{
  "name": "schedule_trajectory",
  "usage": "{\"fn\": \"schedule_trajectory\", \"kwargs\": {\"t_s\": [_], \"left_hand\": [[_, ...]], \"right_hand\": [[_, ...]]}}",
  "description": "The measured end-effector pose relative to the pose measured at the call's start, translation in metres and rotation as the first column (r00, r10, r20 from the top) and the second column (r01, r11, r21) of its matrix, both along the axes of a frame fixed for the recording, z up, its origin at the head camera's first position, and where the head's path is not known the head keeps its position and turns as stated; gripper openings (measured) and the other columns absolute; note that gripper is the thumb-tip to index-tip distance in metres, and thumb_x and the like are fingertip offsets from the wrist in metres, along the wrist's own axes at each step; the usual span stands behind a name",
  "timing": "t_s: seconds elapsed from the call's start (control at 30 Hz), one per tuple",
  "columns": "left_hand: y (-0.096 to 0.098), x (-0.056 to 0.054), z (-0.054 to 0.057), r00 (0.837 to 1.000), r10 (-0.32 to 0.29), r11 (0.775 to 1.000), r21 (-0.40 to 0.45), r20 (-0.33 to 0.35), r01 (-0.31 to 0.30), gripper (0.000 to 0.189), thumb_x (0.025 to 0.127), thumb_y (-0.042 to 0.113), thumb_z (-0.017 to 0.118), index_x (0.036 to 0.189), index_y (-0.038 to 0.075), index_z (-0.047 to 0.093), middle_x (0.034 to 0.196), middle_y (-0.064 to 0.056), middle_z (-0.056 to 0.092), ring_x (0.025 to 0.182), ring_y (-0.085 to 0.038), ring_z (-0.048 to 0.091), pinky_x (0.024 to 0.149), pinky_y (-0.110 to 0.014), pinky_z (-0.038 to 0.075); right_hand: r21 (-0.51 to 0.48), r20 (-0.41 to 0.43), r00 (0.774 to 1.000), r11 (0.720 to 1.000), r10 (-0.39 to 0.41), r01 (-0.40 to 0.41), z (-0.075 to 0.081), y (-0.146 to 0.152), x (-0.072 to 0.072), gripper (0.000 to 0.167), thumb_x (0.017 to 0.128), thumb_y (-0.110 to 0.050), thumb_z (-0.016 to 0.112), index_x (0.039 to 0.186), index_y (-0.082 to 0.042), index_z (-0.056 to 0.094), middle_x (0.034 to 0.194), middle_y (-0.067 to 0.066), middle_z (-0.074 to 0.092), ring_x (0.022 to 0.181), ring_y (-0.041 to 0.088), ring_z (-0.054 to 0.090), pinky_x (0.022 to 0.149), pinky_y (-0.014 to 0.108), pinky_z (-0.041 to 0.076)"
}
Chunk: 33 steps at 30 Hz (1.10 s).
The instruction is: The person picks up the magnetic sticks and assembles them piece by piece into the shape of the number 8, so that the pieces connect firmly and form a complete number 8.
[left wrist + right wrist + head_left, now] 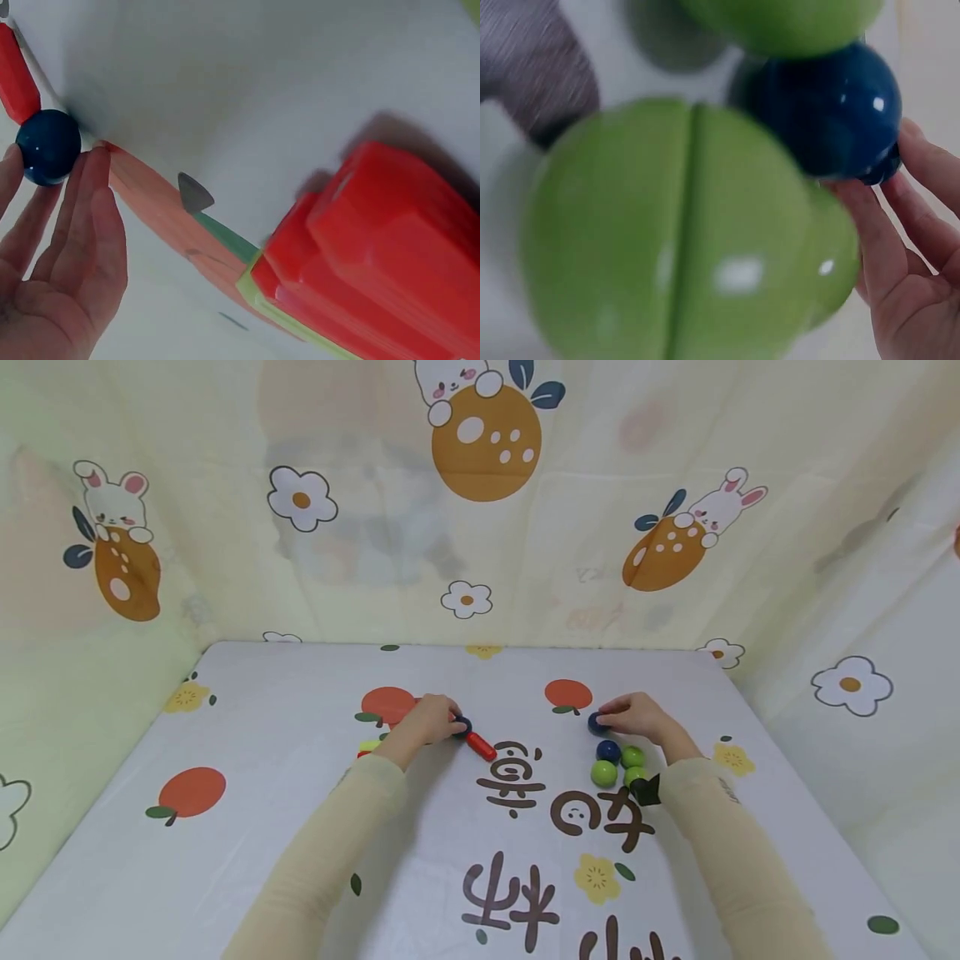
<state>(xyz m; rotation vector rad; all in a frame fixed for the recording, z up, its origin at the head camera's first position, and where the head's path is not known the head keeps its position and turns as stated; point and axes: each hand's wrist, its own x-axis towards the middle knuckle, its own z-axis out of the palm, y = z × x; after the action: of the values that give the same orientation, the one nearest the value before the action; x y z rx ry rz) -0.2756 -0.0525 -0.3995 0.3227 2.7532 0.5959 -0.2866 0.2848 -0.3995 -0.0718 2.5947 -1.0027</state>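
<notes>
My left hand (432, 717) pinches a dark blue ball (49, 147) between thumb and fingers, low over the table. A red rod (482, 747) lies against that ball, pointing away to the right. On the right, my right hand (637, 716) holds another dark blue ball (597, 723) with its fingertips; the right wrist view shows only a sliver of it. Just in front of this hand rests a blue ball (608, 752) beside several green balls (603, 774). One green ball (660, 232) with a seam fills much of the right wrist view.
Several red rods (405, 247) and a yellow-green piece (270, 311) lie by my left forearm, partly hidden by it in the head view. A black pointed object (646, 790) is near my right wrist. The tablecloth (262, 877) has printed fruit and lettering; patterned curtains (360, 552) surround the table.
</notes>
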Motion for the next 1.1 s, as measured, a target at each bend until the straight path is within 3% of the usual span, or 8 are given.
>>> {"fn": "schedule_trajectory", "kwargs": {"t_s": [0.23, 0.5, 0.8, 1.1], "left_hand": [[-0.002, 0.002, 0.001, 0.997, 0.069, 0.997, 0.033, 0.036, -0.070, 0.032, 0.085, 0.026, 0.066, 0.105, 0.001, 0.063, 0.088, -0.007, 0.059, 0.079, -0.018, 0.053, 0.067, -0.025, 0.046], [-0.001, 0.002, 0.002, 0.997, 0.078, 0.997, -0.019, 0.006, -0.078, 0.030, 0.083, 0.026, 0.067, 0.099, 0.001, 0.064, 0.079, -0.006, 0.058, 0.076, -0.018, 0.053, 0.067, -0.025, 0.044], [0.001, 0.002, -0.002, 0.998, 0.058, 0.997, -0.040, -0.039, -0.060, 0.031, 0.083, 0.027, 0.068, 0.097, 0.000, 0.064, 0.079, -0.006, 0.058, 0.075, -0.017, 0.052, 0.068, -0.025, 0.044], [0.002, 0.003, -0.003, 0.995, 0.094, 0.995, -0.025, -0.016, -0.095, 0.031, 0.083, 0.028, 0.068, 0.097, 0.000, 0.062, 0.080, -0.006, 0.057, 0.076, -0.018, 0.052, 0.070, -0.026, 0.045]], "right_hand": [[-0.006, 0.006, 1.000, 1.000, 0.014, -0.014, -0.003, -0.013, -0.006, 0.041, 0.088, -0.020, 0.060, 0.118, 0.008, 0.054, 0.113, 0.022, 0.056, 0.097, 0.028, 0.054, 0.084, 0.036, 0.046], [-0.020, 0.008, 1.000, 0.999, 0.029, -0.029, -0.003, -0.028, -0.011, 0.039, 0.086, -0.016, 0.062, 0.116, 0.008, 0.055, 0.109, 0.021, 0.058, 0.091, 0.022, 0.056, 0.078, 0.029, 0.048], [-0.055, -0.011, 0.998, 0.997, 0.059, -0.059, -0.006, -0.043, -0.012, 0.037, 0.086, -0.013, 0.062, 0.116, 0.008, 0.056, 0.112, 0.021, 0.057, 0.093, 0.023, 0.055, 0.079, 0.029, 0.047], [-0.102, -0.033, 0.994, 0.989, 0.108, -0.111, -0.008, -0.062, -0.008, 0.033, 0.086, -0.010, 0.063, 0.114, 0.008, 0.058, 0.110, 0.021, 0.059, 0.092, 0.022, 0.057, 0.080, 0.030, 0.049]]}}
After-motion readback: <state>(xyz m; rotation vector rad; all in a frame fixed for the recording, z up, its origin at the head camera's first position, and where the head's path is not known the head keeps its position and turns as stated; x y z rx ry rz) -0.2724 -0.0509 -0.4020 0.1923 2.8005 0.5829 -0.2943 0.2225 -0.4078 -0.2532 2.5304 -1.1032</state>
